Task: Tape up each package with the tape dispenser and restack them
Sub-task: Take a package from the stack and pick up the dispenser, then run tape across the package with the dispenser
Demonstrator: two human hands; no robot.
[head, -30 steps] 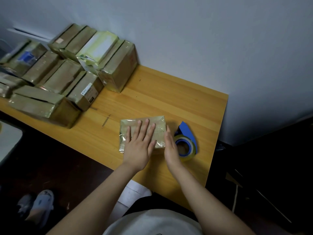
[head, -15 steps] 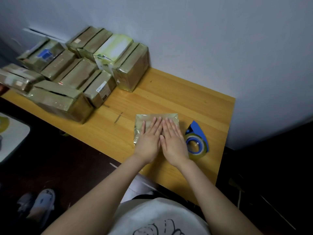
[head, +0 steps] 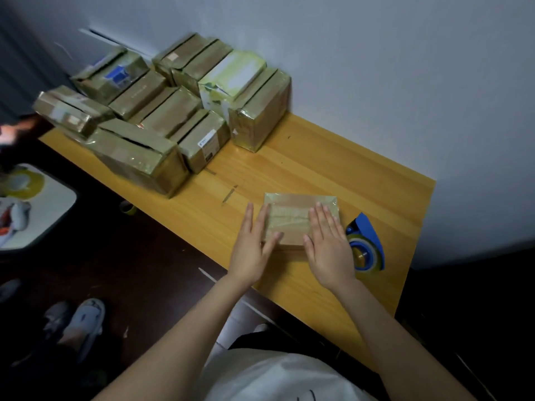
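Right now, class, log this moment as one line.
left hand: flat, package left edge | right hand: flat on package | tape dispenser: on table, right of package

On my feed the left forearm [head: 179, 337] and right forearm [head: 390, 337] are bare along their whole visible length. The left grip [head: 250, 250] and right grip [head: 328, 250] are bare too. At the bottom I get a white T-shirt [head: 275, 377], loose and softly creased. Thin dark lines of a print [head: 307, 396] sit at the frame's lower edge, and too little shows for me to read the drawing. Past the shirt's hem lies a band of black clothing [head: 289, 342]; I cannot tell whether it is shorts or trousers.
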